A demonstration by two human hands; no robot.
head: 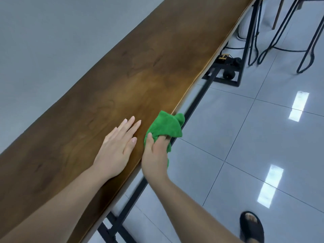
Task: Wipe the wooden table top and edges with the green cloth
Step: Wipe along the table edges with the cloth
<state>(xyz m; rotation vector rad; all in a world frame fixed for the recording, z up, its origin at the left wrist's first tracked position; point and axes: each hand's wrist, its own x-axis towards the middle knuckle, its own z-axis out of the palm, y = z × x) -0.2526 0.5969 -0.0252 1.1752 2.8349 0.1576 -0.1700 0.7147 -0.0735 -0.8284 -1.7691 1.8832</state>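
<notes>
Left hand (117, 146) lies flat on the wooden surface (140, 67), fingers straight and close together. Right hand (155, 155) grips the bunched green cloth (166, 125) against the surface's near edge, with the cloth draped over the rim. Below stand a black metal frame (194, 102), a small wheeled toy vehicle (228, 65) and wire stool legs (280, 41). A sandalled foot (251, 227) rests on the tiled floor (245, 137).

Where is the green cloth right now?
In the head view the green cloth is bunched over the near right edge of the wooden table, gripped by the right hand, just right of the left hand lying flat on the top.
</notes>
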